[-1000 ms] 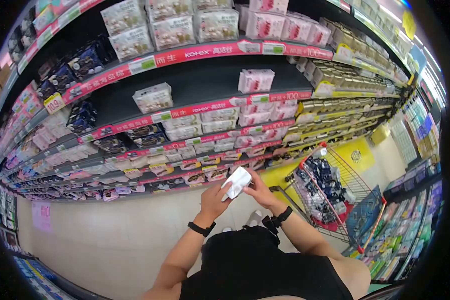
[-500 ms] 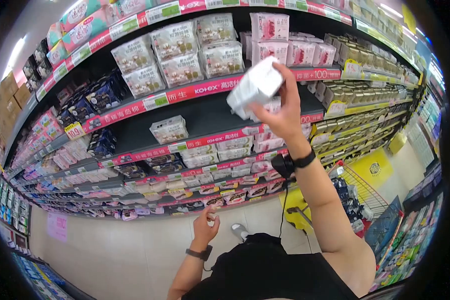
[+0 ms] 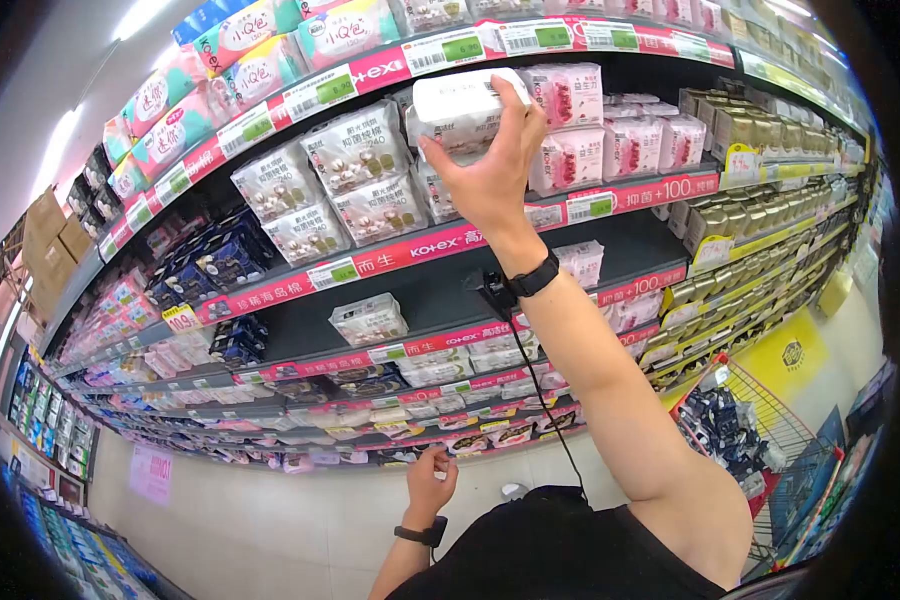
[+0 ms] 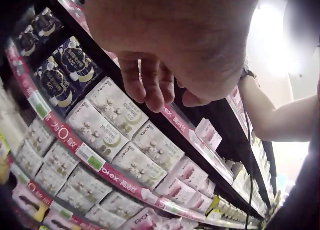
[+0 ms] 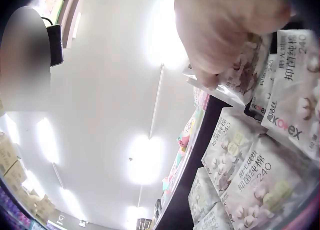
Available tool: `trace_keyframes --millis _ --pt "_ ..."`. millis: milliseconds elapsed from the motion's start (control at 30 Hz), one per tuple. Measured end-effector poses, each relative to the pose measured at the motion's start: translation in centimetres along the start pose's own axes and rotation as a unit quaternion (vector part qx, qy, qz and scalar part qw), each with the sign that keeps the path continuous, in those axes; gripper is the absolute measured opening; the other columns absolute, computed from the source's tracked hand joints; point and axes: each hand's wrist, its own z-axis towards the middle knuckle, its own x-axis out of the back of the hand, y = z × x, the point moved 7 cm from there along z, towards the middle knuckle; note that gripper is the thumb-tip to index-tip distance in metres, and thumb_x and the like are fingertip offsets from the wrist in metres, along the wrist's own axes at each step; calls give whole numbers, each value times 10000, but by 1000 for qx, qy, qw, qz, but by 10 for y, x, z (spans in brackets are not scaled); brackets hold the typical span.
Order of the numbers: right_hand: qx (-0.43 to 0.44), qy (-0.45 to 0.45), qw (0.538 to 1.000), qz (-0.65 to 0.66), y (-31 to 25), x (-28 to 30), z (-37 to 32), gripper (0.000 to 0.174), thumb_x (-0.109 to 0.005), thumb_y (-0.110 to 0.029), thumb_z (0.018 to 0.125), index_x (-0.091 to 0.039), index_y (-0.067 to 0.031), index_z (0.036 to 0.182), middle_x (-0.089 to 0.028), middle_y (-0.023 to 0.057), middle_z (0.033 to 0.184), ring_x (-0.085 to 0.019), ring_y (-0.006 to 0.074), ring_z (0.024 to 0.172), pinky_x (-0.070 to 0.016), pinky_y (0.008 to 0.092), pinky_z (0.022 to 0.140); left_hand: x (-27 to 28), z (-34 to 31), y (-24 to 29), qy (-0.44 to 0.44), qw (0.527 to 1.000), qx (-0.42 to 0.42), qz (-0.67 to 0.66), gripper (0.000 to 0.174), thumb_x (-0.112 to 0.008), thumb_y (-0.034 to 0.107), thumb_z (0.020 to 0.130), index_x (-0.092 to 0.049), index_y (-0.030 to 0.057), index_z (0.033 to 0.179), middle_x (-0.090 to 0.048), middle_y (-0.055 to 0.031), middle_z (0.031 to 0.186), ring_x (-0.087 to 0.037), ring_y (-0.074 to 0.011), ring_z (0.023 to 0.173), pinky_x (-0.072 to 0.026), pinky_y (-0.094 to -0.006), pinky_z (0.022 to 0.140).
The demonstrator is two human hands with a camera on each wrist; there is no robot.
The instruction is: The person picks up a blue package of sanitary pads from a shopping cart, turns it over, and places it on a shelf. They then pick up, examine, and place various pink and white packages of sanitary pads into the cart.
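My right hand (image 3: 500, 165) grips a white pack of sanitary pads (image 3: 458, 112), thumb on its near side and fingers over its far end. In the head view the pack overlaps the right end of the stacked cotton-print Kotex packs (image 3: 362, 150) on the upper shelf. The right wrist view shows the fingers over the held pack (image 5: 245, 72), close beside similar packs marked 240. Down by the lower shelves hangs my left hand (image 3: 430, 480), its fingers loosely curled around nothing. In the left wrist view it passes before white packs marked 420 (image 4: 115, 107).
Pink-print packs (image 3: 567, 160) stand just right of the held pack. A lone white pack (image 3: 368, 318) sits on the shelf below. Pastel packs (image 3: 250, 75) fill the shelf above. A wire shopping cart (image 3: 785, 395) with dark packs stands at right. A thin cable (image 3: 545, 400) trails from the right wrist.
Both hands held the pack low in front of the body at first. My left hand let go and stayed low, while the right carried the pack up to the upper shelf stack.
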Motion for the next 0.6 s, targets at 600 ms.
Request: trace_keyframes --millis 600 --pt "-26 -43 991 -121 15 -22 7 758 -830 -348 730 -439 -93 1327 -401 249 1250 -385 422 1154 -301 532 975 -48 46 13 -86 993 -81 3 156 -716 97 815 -657 62 956 -623 -64 730 -637 -209 666 -505 -328 613"
